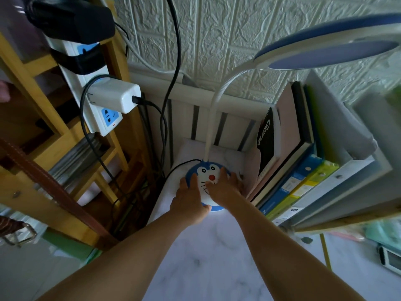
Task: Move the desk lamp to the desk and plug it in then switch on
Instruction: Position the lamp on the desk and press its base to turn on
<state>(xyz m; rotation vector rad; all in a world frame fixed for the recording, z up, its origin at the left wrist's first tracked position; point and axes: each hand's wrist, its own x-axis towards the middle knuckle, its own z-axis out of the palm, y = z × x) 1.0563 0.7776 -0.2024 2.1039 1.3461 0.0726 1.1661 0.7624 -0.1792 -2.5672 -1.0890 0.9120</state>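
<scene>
The desk lamp has a round blue and white cartoon-face base (208, 172) that stands on the marbled desk top (208, 253) at its far end. Its white flexible neck (213, 109) rises to a blue and white ring head (329, 46) at the upper right; the head looks unlit. My left hand (189, 199) grips the base's left and near rim, thumb under the front edge. My right hand (225, 187) lies flat on the base's right side. A thin black cord (180, 166) runs left from the base. A white power strip (91, 92) with blue sockets hangs at the left.
A white charger (115, 98) and black adapters fill most of the strip; one lower blue socket (110, 117) is free. Black cables (171, 88) hang behind the desk. Books and folders (288, 161) stand upright to the right of the base. A wooden shelf frame (65, 148) is at the left.
</scene>
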